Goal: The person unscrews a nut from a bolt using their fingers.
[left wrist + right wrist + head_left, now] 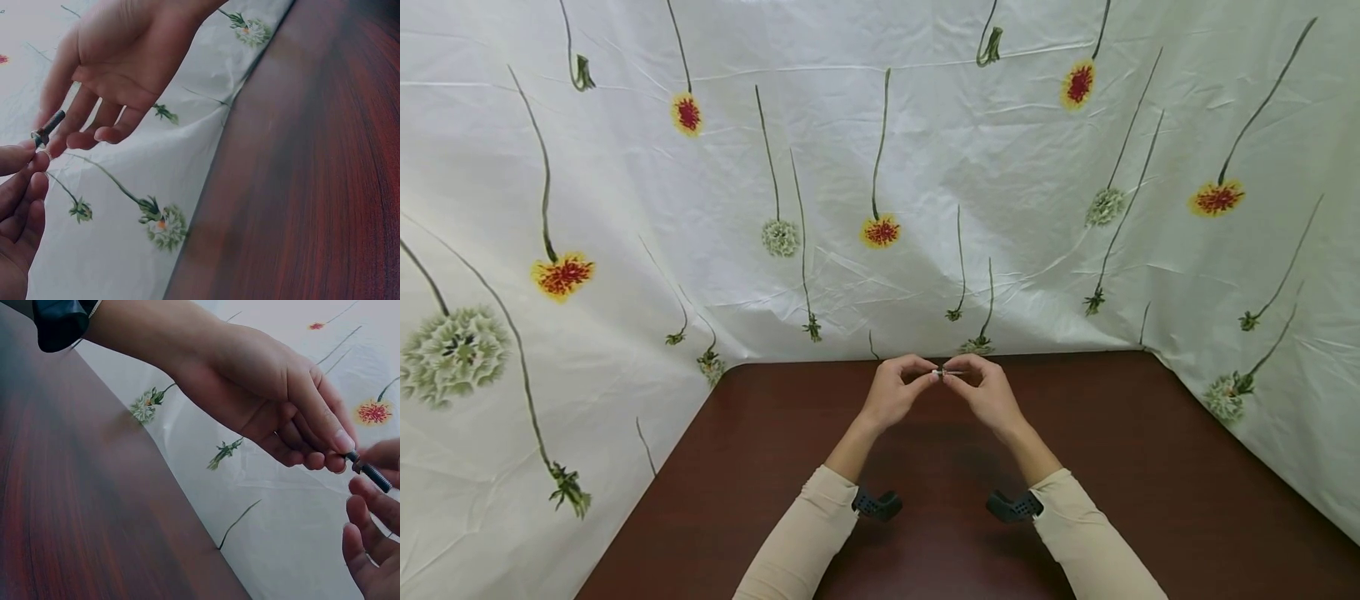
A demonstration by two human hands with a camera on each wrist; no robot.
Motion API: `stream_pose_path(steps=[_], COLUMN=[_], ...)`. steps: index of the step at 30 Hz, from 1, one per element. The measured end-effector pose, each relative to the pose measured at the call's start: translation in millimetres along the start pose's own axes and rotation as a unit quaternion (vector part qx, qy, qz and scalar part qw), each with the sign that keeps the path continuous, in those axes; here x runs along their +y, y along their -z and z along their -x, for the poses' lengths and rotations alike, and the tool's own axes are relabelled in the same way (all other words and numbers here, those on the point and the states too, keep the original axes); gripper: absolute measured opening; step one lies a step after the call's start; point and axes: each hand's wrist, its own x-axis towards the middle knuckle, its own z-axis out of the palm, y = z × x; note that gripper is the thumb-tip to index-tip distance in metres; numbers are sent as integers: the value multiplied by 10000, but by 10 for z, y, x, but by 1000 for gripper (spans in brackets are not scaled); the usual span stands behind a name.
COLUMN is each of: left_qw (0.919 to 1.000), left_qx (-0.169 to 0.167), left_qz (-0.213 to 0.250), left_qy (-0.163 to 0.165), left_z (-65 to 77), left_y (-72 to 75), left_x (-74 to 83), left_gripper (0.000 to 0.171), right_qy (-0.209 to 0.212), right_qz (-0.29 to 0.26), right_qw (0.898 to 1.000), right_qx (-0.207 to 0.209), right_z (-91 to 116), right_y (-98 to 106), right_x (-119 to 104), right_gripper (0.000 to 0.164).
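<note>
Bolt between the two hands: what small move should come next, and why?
Probably turn the collar on the bolt with the right hand: the left hand pinches one end, the right hand's fingers are right by the collar, and threaded shaft shows beyond it.

The bolt (375, 477) looks metal, the tabletop (1105, 450) smooth, glossy wood.

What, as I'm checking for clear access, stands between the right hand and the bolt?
Nothing visible. The left hand pinches one end of the bolt; the threaded end points toward the right hand, whose fingers lie close around it.
</note>
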Motion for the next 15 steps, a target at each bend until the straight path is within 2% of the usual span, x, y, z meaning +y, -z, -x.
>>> stream_pose_path(steps=[4,7,10,15], left_qw=[10000,10000,10000,10000], left_qx=[51,61,28,34], left_qz=[33,-16,-41,-53], left_qy=[-52,-31,0,-72], left_z=[7,10,9,-1], left_y=[2,6,8,5], left_x=[-4,-2,-4,-7], left_gripper=[13,12,13,13], right_qy=[-100,-172,-65,-97], right_qz=[-11,76,71,23], right_qw=[9999,9998,10000,10000], right_qx=[-5,12,-3,10], right_z=[9,12,14,14], right_y=[-15,-20,-20,-17], right_x=[5,7,-3,-20], right_gripper=[27,22,17,25])
